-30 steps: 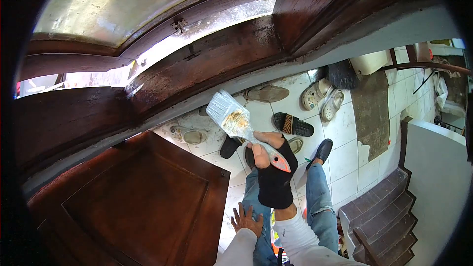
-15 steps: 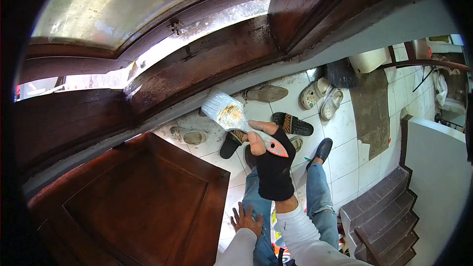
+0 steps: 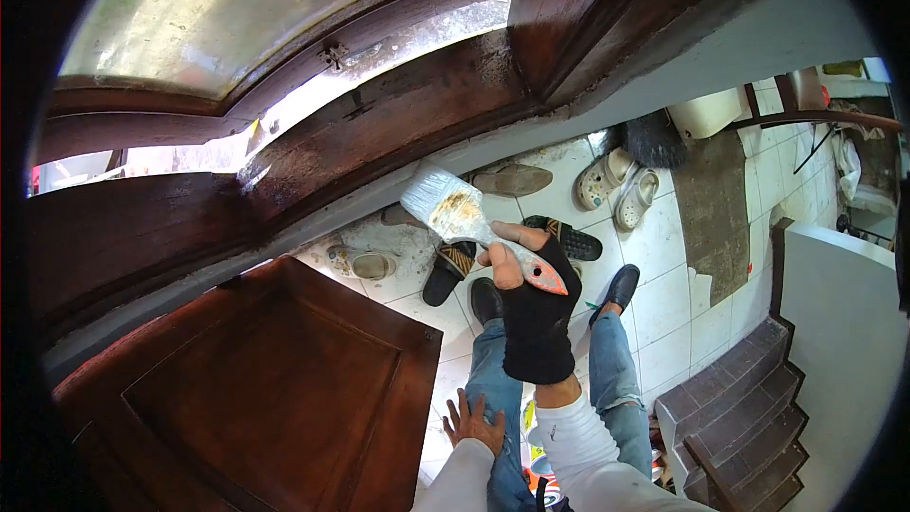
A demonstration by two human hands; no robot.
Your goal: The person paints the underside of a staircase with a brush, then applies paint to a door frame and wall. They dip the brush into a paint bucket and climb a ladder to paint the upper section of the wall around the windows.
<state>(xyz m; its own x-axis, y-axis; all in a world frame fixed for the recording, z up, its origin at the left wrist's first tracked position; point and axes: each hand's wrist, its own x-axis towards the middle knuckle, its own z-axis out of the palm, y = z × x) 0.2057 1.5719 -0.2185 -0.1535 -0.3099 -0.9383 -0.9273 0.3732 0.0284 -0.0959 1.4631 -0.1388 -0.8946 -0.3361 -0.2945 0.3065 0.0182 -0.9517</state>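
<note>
My right hand [image 3: 533,299], in a black fingerless glove, is closed around the handle of a paintbrush [image 3: 457,213]. The handle is pale with an orange tip and a hole. Its wide whitish head has brown stains and points up and left, below the dark brown wooden frame [image 3: 398,100], apart from it in the view. My left hand [image 3: 477,424] is bare and lies with fingers spread on my jeans near the knee, holding nothing.
A brown wooden door panel [image 3: 275,379] fills the lower left. Pairs of clogs [image 3: 618,192] and black slides [image 3: 447,272] lie on the white tile floor [image 3: 659,289]. Dark steps [image 3: 735,408] descend at the right. Partly hidden colourful containers [image 3: 542,476] stand between my legs.
My right hand and the paintbrush have shifted slightly right, and the brush has turned a little. My left hand has stayed on my leg.
</note>
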